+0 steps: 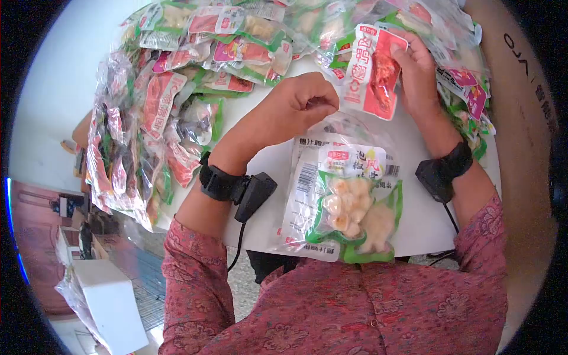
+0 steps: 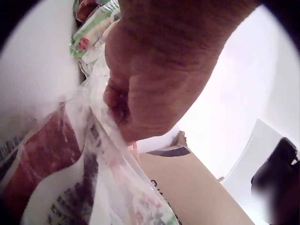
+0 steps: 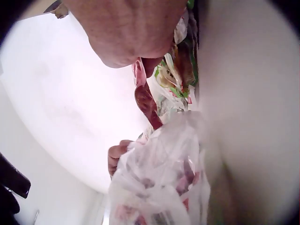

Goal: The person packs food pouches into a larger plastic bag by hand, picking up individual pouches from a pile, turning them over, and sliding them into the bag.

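The left hand (image 1: 293, 106) (image 2: 159, 75), fingers curled, grips the upper edge of a clear plastic bag (image 2: 112, 164) (image 3: 159, 187). That bag lies at the near edge of the table and holds packets, among them a green-and-white one (image 1: 349, 204) with pale pieces showing. In the right hand (image 1: 417, 74) (image 3: 136, 33) a red-and-white packet (image 1: 381, 77) (image 3: 147, 105) is pinched by its side, above and to the right of the bag's mouth. The right fingertips are partly hidden behind the packet. The left hand's fingertips are hidden in the head view.
Filled clear bags of packets (image 1: 160, 106) line the left and far sides of the white table (image 1: 257, 222). More packets (image 1: 473, 89) lie at the right, beside a brown cardboard box (image 1: 520, 154). A white box (image 1: 112, 307) stands low at the left.
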A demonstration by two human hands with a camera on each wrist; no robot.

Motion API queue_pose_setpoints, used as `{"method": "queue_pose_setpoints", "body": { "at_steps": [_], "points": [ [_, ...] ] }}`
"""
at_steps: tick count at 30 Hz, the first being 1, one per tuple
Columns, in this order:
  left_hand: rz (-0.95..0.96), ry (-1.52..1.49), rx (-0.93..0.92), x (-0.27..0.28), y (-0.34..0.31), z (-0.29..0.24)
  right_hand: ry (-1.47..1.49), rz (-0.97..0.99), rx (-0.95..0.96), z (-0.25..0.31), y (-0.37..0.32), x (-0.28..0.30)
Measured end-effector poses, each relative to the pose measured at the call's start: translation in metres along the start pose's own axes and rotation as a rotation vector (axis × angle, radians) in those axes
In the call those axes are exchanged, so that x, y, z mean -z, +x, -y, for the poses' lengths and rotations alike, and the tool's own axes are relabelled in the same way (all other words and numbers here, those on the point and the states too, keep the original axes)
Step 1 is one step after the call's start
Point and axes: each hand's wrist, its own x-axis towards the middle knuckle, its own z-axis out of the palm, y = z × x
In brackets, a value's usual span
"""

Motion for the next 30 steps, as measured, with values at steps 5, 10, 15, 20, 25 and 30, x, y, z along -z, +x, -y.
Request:
{"method": "queue_pose_setpoints", "body": {
  "at_steps": [5, 10, 15, 20, 25, 30],
  "points": [
    [-0.271, 0.039, -0.286, -0.001, 0.004, -0.009, -0.031, 0.015, -0.046, 0.004, -0.004, -0.009],
    [-0.405, 0.285, -0.341, 0.000, 0.005, -0.010, 0.084, 0.162, -0.234, 0.006, -0.024, -0.027],
    [-0.463, 0.221, -0.259, -0.007, 0.007, -0.010, 0.030, 0.307, -0.303, 0.016, -0.031, -0.033],
    [-0.489, -0.084, -0.314, -0.002, 0.007, -0.010, -0.085, 0.214, -0.139, 0.030, -0.027, -0.037],
    [-0.475, -0.033, -0.288, 0.006, 0.004, -0.029, 0.012, 0.350, -0.132, 0.024, -0.042, -0.049],
    [-0.538, -0.004, -0.275, 0.007, 0.010, -0.015, 0.019, 0.518, -0.344, 0.029, -0.050, -0.053]
  ]
}}
